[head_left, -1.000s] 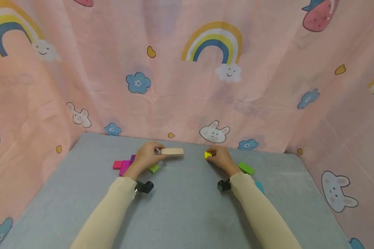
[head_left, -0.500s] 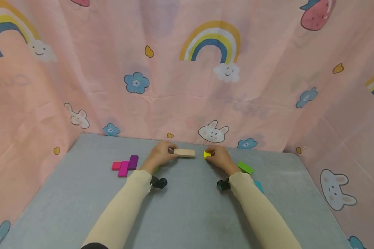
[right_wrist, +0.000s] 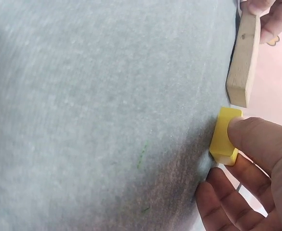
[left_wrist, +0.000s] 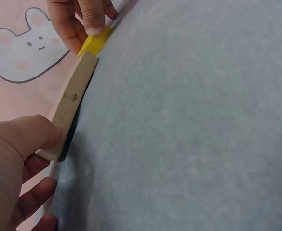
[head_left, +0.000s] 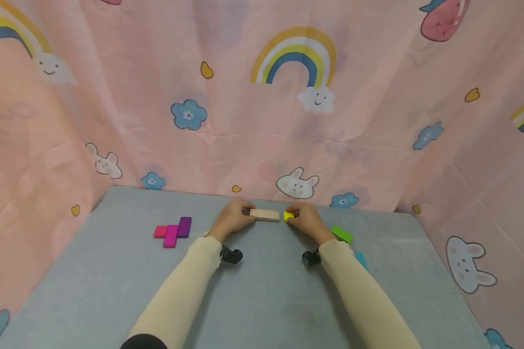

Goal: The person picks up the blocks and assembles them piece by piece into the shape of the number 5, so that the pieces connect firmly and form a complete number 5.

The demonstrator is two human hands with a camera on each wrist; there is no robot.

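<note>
My left hand (head_left: 233, 219) pinches one end of a plain wooden block (head_left: 266, 215) near the table's far edge. In my right hand (head_left: 308, 222) is a yellow block (right_wrist: 223, 132), gripped between thumb and fingers. The wooden block's free end points at the yellow block, with a narrow gap between them in the head view. Seen from the right wrist, both blocks lie nearly in line at the table's edge. The left wrist view shows a dark strip under the wooden block; whether it touches the table I cannot tell.
Red (head_left: 160, 231), magenta (head_left: 171, 236) and purple (head_left: 184, 227) blocks sit together at the left. Beside my right forearm lie a green block (head_left: 342, 233) and a partly hidden light blue block (head_left: 361, 260). A pink printed curtain (head_left: 244, 145) hangs behind the grey table (head_left: 266, 300).
My left hand has carried the wooden block rightward, close to the yellow block. My right hand stays nearly where it was, with the yellow block in its grip.
</note>
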